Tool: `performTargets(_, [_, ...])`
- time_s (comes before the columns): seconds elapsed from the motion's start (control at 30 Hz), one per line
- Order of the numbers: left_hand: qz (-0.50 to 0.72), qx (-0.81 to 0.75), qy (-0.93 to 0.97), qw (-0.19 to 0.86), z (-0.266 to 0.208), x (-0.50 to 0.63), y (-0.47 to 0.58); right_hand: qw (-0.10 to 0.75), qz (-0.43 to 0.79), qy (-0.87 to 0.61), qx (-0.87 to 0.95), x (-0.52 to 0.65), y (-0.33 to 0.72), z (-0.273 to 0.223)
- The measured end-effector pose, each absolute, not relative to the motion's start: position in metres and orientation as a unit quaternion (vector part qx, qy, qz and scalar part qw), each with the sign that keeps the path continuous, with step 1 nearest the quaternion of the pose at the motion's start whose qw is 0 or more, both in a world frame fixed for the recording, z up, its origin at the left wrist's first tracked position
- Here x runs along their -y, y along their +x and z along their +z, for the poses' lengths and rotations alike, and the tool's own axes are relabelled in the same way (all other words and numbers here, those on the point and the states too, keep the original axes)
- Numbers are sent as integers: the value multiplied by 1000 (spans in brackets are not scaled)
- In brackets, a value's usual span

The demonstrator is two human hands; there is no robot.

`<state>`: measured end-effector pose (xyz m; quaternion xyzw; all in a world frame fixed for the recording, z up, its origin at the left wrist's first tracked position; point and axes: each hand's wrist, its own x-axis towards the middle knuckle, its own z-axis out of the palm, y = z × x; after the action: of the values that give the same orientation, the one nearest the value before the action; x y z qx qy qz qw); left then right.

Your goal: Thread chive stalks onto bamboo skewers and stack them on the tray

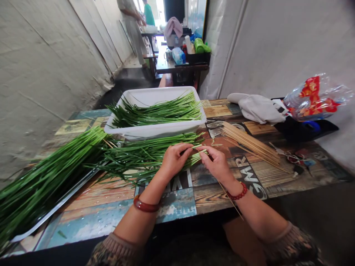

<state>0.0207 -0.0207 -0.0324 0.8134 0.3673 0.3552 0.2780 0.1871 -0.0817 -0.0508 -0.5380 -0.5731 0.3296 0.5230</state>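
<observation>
My left hand point(176, 158) is closed, its thumb and fingers pinching the pale stem ends of a few garlic chives. Close beside it, my right hand point(217, 164) is also closed, holding a thin bamboo skewer point(231, 201) that slants down past the table's front edge. The fingertips of both hands nearly meet at the stems, and where the skewer's tip lies is hidden. Under and left of my hands spreads a loose pile of wet garlic chives point(138, 153), stem ends to the right. More chives point(163, 111) lie in a white plastic tub point(155, 130) behind.
A big chive bundle point(52, 170) rests on a metal tray point(59, 205) at left. To the right are a stack of bamboo skewers point(251, 142), scissors and keys point(296, 159), a pale cap point(256, 107) and a red-printed plastic bag point(313, 98). People stand beyond the back table point(177, 68).
</observation>
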Motion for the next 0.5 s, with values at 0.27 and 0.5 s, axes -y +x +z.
performTargets(0.27, [344, -374, 814, 282, -32, 22, 21, 513, 339, -542, 573, 83, 186, -48])
performTargets(0.5, [340, -374, 809, 299, -32, 24, 23, 511, 348, -545, 566, 82, 187, -50])
